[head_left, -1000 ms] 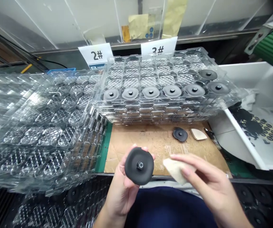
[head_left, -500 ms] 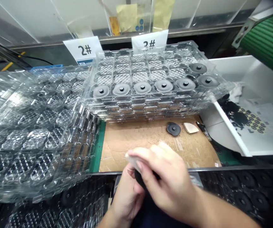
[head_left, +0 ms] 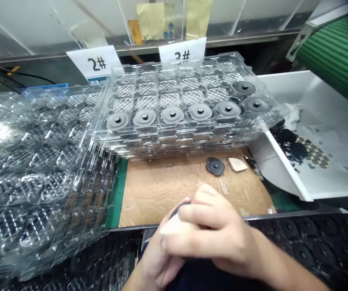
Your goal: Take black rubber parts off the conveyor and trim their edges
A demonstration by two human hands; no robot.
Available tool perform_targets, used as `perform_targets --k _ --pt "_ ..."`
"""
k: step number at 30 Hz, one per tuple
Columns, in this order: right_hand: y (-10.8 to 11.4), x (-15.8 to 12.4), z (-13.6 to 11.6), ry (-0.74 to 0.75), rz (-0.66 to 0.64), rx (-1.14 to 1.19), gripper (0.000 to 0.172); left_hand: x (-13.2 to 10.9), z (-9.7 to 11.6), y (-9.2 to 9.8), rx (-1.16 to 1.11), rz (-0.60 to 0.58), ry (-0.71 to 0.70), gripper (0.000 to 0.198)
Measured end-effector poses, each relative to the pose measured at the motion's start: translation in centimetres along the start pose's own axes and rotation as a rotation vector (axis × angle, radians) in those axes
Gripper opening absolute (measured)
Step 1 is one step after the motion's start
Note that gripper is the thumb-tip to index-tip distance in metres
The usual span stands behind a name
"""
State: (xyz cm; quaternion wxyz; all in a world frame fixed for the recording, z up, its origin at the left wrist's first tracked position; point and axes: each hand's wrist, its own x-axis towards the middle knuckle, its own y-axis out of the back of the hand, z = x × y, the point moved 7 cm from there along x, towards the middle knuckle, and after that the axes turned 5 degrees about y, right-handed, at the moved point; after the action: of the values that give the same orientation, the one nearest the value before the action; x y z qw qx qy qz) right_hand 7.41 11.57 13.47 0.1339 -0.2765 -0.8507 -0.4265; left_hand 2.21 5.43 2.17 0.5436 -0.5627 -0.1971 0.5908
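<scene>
Stacked clear plastic trays (head_left: 174, 105) occupy the table, with the nearest stack standing at the rear of a cardboard sheet (head_left: 167, 198). Seven dark discs (head_left: 172, 114) sit in the top tray's pockets. A loose black disc (head_left: 215, 166) lies on the sheet, just beside a pale wedge-shaped pad (head_left: 237, 164). At the sheet's front edge, the left hand (head_left: 154, 262) has its grip closed on a mostly hidden black disc (head_left: 180, 209). The right hand (head_left: 216, 230) has its grip closed on a pale pad (head_left: 172, 225), held against that disc.

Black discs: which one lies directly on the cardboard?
The disc beside the cream pad: it alone rests on bare cardboard; the others sit in clear tray pockets or in the left hand.
</scene>
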Motion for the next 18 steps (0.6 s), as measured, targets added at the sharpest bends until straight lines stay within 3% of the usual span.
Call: perform_targets --k 2,5,8,11,13,15,18 --pt "-0.2 0.3 1.6 -0.016 -0.001 0.083 0.023 -0.3 0.2 0.2 -0.016 -0.017 -0.014 0.040" --pt "-0.6 -2.0 5.9 -0.357 0.154 0.107 0.024 -0.9 0.6 0.7 -0.061 -0.043 0.010 0.047" --pt "-3.8 -6.5 8.7 -0.632 0.180 0.170 0.026 -1.1 0.7 1.1 -0.076 -0.055 0.062 0.053" --pt "-7.4 -10.1 10.0 -0.703 0.138 0.173 0.027 -0.8 0.5 1.3 -0.091 -0.063 0.103 0.053" --pt "-8.3 -11.4 10.7 -0.735 0.147 0.168 0.026 -0.4 0.4 1.2 -0.092 -0.082 0.130 0.052" --pt "-7.2 -11.4 11.1 -0.779 0.202 0.149 0.029 -0.2 0.4 0.9 -0.080 -0.105 0.135 0.050" --pt "-2.7 -9.1 9.6 -0.790 0.344 0.108 0.033 0.0 0.5 0.5 -0.039 -0.110 0.103 0.050"
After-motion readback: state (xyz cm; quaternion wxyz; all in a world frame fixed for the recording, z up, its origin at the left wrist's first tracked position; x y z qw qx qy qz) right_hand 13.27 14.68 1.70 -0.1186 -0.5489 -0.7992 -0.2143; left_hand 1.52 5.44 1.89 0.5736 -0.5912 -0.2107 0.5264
